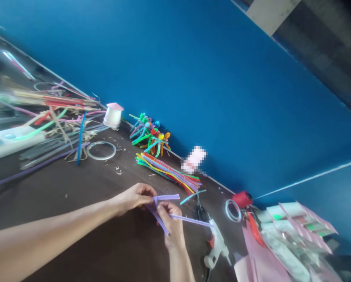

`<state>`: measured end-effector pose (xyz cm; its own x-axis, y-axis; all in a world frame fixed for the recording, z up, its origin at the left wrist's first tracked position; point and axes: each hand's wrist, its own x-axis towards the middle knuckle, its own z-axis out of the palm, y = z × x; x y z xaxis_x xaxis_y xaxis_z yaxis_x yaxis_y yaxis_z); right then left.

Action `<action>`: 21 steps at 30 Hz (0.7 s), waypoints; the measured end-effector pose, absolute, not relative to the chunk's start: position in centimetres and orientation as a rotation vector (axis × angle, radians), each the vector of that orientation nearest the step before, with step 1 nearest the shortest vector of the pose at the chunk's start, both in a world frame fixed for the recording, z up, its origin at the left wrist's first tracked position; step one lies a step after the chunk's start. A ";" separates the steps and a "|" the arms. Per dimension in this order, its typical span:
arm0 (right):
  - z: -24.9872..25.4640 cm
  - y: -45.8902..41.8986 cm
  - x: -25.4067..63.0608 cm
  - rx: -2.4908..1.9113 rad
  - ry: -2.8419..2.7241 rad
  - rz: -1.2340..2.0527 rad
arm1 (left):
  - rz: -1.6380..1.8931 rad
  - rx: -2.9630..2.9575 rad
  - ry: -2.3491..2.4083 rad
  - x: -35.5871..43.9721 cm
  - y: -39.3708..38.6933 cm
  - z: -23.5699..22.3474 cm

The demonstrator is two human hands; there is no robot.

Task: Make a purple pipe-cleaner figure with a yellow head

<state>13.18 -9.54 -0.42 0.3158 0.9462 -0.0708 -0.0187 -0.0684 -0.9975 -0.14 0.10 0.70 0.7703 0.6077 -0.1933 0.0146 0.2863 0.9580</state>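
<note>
Both my hands meet over a dark brown table and grip purple pipe cleaners. My left hand pinches them at a bend, fingers closed. My right hand is closed round the strands just below; one purple strand sticks out to the right, another points down-left. A bundle of multicoloured pipe cleaners lies just beyond my hands. Finished twisted pipe-cleaner figures stand near the blue wall.
Black scissors and a white glue gun lie right of my hands. A tape ring, red thread spool, clear ring, white spool, loose sticks and pink packets crowd the table.
</note>
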 end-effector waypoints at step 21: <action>-0.1 -9.6 13.9 -1.429 -0.838 1.183 | 0.181 1.297 0.484 -1.0 0.7 1.2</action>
